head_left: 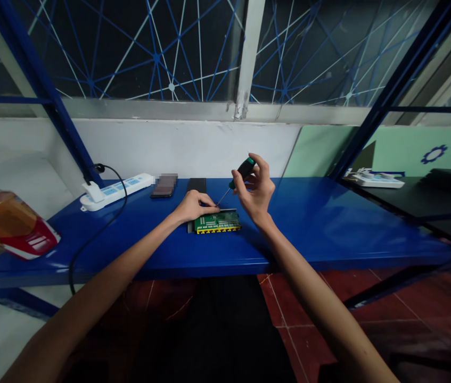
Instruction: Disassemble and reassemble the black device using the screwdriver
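Observation:
A green circuit board (214, 221) with a row of yellow ports along its near edge lies at the middle of the blue table. My left hand (194, 206) grips its far left edge, thumb and fingers drawn together near the metal strip there. In my right hand (257, 186) is a screwdriver (244, 169) with a black and green handle, held tilted. Its shaft slants down to the left, and the tip meets the board's far edge beside my left fingertips. Whether a screw is under the tip cannot be seen. A dark flat plate (197, 184) shows behind my left hand.
On the blue table (309, 229), a phone (164, 186) and a white power strip (119, 190) with a black cable lie to the left. A bottle of orange liquid (9, 223) stands at far left. Blue frame posts rise on both sides; white devices (377, 179) sit at right.

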Demonstrator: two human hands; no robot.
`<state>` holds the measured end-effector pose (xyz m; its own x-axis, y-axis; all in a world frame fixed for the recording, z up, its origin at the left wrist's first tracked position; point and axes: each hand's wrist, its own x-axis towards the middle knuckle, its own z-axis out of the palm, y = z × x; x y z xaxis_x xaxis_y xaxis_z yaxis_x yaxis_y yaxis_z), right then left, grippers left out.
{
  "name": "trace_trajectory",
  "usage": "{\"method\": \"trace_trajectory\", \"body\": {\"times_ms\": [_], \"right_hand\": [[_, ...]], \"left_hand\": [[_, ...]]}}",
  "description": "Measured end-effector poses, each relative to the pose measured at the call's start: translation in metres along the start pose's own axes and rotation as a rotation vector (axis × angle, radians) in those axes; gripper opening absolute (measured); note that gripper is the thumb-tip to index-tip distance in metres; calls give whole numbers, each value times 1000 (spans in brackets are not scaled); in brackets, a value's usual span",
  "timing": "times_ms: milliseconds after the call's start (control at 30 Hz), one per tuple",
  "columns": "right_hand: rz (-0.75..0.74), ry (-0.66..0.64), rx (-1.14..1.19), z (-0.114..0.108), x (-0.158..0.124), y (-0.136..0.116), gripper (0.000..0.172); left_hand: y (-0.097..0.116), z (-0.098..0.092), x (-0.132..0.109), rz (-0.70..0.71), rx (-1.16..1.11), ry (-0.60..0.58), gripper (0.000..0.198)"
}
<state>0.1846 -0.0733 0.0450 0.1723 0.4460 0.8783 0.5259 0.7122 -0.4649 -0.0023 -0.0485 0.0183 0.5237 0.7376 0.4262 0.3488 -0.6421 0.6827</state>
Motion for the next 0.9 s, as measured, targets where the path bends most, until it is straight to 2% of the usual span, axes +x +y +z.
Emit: {"method": "trace_trajectory", "body": {"times_ms": [200, 400, 533, 900], "right_hand": [[7, 15, 12, 1, 1, 0, 50], [-10, -5, -20, 0, 1, -2, 50], [-30, -21, -55, -1, 1, -3, 47], [-153, -46, -158, 2, -5, -5, 45]], "left_hand": [[2, 0, 0, -12, -7, 13, 22], [17, -3, -1, 3, -23, -103, 26], [24, -6, -1, 28, -39, -130, 30], [25, -7, -3, 106, -99, -250, 20]]}}
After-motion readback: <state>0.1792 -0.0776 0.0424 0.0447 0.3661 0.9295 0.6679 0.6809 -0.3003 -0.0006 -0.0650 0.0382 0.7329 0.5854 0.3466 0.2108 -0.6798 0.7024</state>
